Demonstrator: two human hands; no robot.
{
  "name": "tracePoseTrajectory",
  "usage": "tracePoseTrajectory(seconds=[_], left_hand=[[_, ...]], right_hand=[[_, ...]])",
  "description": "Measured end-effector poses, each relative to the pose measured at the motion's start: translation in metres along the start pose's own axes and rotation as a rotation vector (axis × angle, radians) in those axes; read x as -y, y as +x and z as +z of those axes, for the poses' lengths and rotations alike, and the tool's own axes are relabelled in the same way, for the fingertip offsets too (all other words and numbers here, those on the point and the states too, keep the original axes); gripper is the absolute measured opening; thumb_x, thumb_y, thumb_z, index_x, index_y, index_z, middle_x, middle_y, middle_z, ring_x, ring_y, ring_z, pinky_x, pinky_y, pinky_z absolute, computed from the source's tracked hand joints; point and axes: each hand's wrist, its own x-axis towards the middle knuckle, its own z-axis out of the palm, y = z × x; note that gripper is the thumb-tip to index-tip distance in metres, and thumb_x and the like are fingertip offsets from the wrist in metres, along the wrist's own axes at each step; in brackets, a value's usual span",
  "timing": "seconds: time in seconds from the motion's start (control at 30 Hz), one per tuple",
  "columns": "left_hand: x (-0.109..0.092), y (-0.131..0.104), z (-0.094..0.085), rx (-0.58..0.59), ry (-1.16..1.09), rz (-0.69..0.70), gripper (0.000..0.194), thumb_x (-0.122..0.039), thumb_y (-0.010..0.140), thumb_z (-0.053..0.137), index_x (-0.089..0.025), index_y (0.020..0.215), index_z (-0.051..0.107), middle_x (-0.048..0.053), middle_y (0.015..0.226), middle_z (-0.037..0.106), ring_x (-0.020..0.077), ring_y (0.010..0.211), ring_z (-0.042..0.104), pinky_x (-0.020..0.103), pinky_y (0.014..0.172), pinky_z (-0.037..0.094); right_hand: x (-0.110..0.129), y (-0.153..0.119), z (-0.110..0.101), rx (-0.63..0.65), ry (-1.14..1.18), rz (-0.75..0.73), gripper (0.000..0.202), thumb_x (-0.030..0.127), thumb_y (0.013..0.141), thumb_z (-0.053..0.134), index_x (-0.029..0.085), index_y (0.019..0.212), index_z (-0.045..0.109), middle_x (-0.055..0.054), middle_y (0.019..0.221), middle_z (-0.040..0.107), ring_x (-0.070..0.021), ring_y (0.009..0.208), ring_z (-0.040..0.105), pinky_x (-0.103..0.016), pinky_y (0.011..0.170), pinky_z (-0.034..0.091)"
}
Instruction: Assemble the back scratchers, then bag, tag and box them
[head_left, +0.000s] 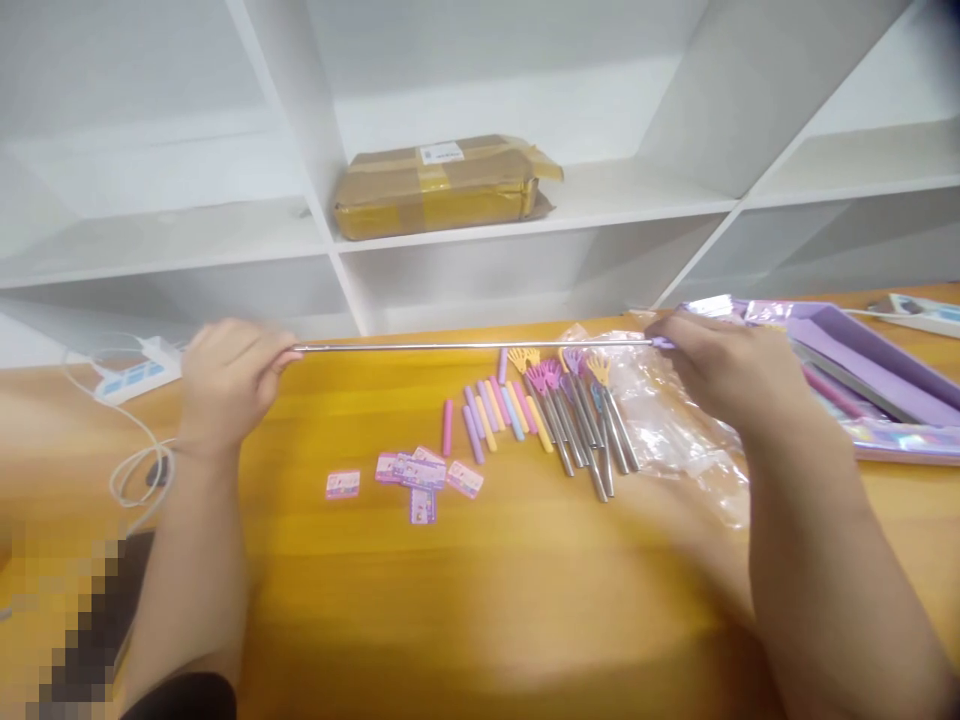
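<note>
A thin metal telescopic back scratcher [472, 346] is stretched out level above the table between my two hands. My left hand [236, 375] pinches its far left end. Closed around the purple end on the right is my right hand [720, 360], which hides most of that end. Below the rod lie several collapsed back scratchers [581, 415] with metal shafts and pink, yellow, purple and blue hand-shaped heads. Beside them are several pastel handle tubes [491, 410], one pink tube [447, 428] lying apart. Small printed cards [420, 472] are spread in front, some overlapping.
Crumpled clear plastic bags [675, 430] lie under my right hand. A purple box [885, 350] with items inside stands at the right. A power strip [139, 370] and white cable [120, 480] are at the left. Behind, white shelves [630, 200] hold a taped carton [442, 190].
</note>
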Motion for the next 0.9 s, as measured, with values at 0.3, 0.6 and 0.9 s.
tracePoseTrajectory(seconds=[0.3,0.6,0.9], left_hand=[[0.027,-0.015,-0.001,0.146,-0.029,-0.133,0.028,-0.051,0.098,0.073,-0.025,0.091,0.079,-0.002,0.08,0.077,0.0183,0.077,0.057,0.032,0.074,0.044],[-0.032,0.013,-0.018,0.035,0.133,-0.05,0.027,-0.05,0.1,0.071,-0.024,0.091,0.07,0.003,0.082,0.076,0.022,0.081,0.058,0.035,0.074,0.04],[-0.028,0.014,-0.022,0.055,0.069,-0.2,0.044,-0.06,0.097,0.07,-0.022,0.077,0.062,-0.001,0.068,0.063,0.0165,0.069,0.052,0.03,0.068,0.043]], right_hand=[[-0.072,-0.006,0.015,0.127,0.197,0.253,0.013,0.025,0.091,0.064,0.02,0.091,0.076,-0.004,0.089,0.076,-0.0121,0.074,0.062,-0.027,0.067,0.038],[-0.074,-0.022,0.008,0.076,0.199,0.584,0.029,0.022,0.089,0.058,0.024,0.113,0.073,-0.006,0.09,0.072,-0.0185,0.073,0.056,-0.031,0.073,0.039],[-0.082,-0.01,0.002,-0.053,0.083,0.683,0.019,0.019,0.094,0.07,0.015,0.11,0.08,-0.013,0.086,0.074,-0.0154,0.07,0.055,-0.035,0.071,0.038]])
